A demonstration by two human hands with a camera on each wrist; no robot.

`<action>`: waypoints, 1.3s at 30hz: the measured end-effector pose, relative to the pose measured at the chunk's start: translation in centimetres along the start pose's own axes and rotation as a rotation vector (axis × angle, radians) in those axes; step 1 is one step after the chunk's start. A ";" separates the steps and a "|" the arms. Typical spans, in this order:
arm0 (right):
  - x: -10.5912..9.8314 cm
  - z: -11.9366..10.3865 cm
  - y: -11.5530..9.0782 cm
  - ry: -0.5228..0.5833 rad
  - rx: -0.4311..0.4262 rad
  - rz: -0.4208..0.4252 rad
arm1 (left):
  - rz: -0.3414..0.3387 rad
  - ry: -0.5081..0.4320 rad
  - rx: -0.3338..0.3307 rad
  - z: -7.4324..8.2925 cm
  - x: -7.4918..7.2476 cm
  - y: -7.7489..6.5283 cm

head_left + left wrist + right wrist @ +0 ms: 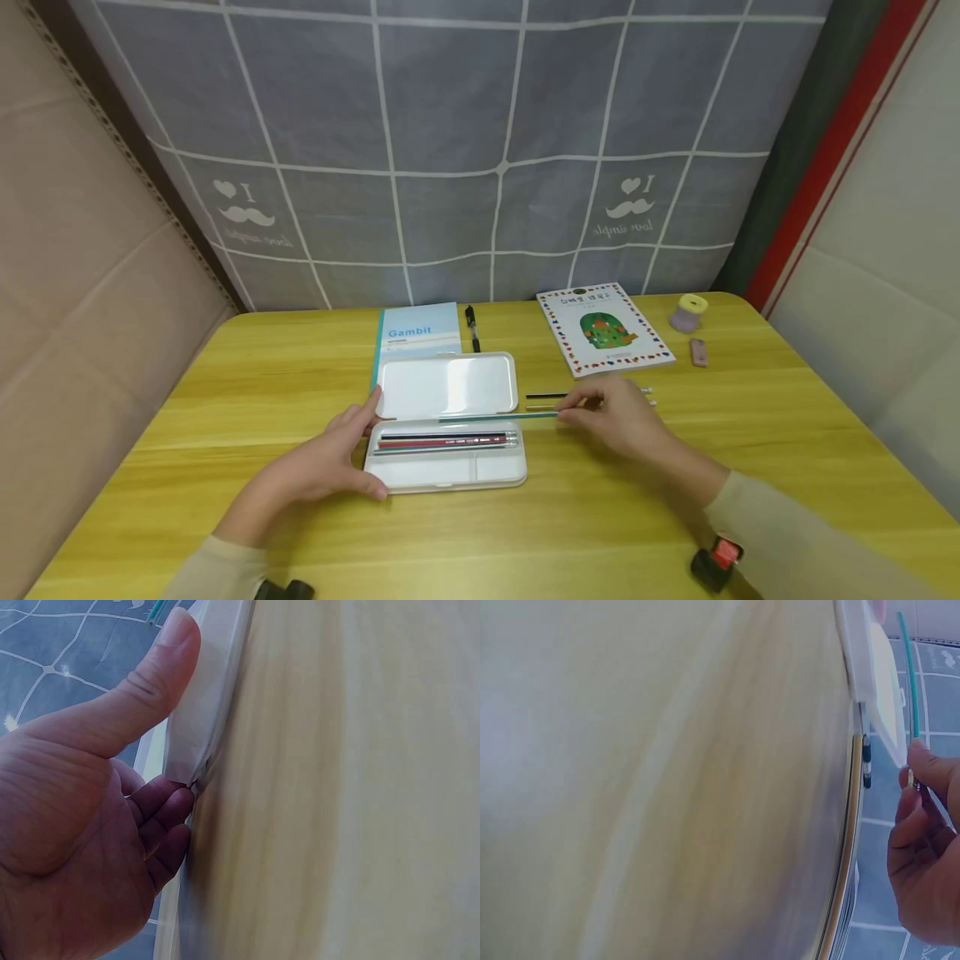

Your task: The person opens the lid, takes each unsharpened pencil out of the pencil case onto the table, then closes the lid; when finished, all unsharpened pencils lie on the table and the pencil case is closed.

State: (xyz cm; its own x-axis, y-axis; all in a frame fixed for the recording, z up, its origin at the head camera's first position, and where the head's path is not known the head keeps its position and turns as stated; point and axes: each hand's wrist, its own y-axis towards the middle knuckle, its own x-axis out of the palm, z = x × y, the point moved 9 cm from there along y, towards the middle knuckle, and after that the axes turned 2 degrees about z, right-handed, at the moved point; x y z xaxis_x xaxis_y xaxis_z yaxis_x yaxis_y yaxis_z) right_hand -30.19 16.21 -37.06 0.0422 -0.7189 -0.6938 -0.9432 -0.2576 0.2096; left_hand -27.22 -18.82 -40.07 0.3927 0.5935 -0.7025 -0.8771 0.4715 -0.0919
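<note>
Green pencil [498,417]: up over the hinge line of the open pencil case [431,476], about parallel to its long side. That angle matches the pencils [442,442] lying lengthwise in the rear slot, so I read it as deliberate alignment.

Right hand [611,412]: thumb and fingers pinched together on the pencil near one end. Likely reason: most of the length stays free and the knuckles stay outside the case.

Left hand [337,458]: clamped on the case's left side, thumb at the near corner, fingers round the back. Looks like a brace against sliding.

Lid [450,387] lies back, partly over the notebook [420,325]; leaves the tray accessible.

Two loose pencils [547,395] on the table [450,550], right of the case, partly behind the right hand. Handy for that side, I'd say.

Farther out: pen [472,329] beside the notebook; picture booklet [606,329], yellow-topped pot [687,312], small pink block [699,352] at back right, outside the working area.
</note>
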 end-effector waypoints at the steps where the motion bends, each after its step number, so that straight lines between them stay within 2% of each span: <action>1: -0.2 0.2 -0.2 -0.016 0.007 -0.001 | -0.001 0.001 0.002 0.0 0.0 0.0; 13: -2.8 3.0 -1.2 -0.087 0.092 0.001 | 0.010 0.017 0.013 0.1 -0.1 0.1; 21: -3.7 4.0 -1.5 -0.156 0.063 -0.016 | 0.007 0.025 0.012 0.1 -0.1 0.1; 39: -5.6 5.7 -2.4 -0.227 0.101 0.004 | 0.003 0.019 0.002 -0.2 0.0 0.0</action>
State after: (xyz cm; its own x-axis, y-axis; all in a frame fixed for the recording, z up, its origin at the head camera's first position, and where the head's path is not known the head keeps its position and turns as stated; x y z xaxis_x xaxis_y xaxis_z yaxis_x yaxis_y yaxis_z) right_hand -30.05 24.57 -37.60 -0.0256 -0.5536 -0.8324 -0.9718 -0.1815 0.1506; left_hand -27.29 -18.88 -40.22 0.3850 0.5821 -0.7162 -0.8775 0.4714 -0.0885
